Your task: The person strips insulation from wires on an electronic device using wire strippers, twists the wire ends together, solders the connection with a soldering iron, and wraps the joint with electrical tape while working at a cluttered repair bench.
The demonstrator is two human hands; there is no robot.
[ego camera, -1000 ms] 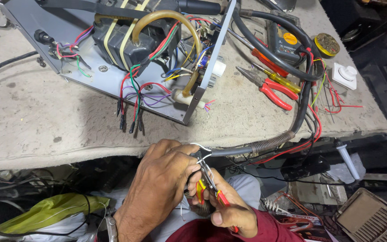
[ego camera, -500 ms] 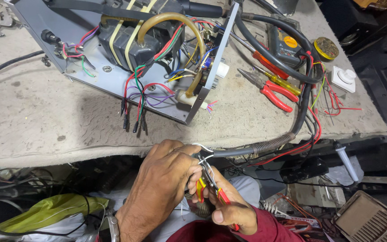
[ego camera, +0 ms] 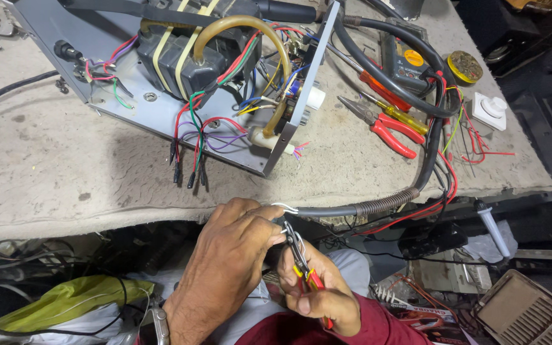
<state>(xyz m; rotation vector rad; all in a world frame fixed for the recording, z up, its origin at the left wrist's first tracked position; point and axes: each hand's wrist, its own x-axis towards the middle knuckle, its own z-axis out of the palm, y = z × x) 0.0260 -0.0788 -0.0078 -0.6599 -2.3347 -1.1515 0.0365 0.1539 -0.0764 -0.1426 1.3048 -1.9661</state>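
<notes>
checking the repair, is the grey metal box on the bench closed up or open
Open. The grey metal box has no cover: its black transformer, a tan tube and loose coloured wires lie bare.

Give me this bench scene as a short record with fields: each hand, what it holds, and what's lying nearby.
left hand: pinches thin white wires at the end of a grey cable
right hand: grips small red and yellow cutters, tip at the wires
on the bench: opened grey chassis with coloured wiring
also nearby: red-handled pliers, multimeter
</notes>
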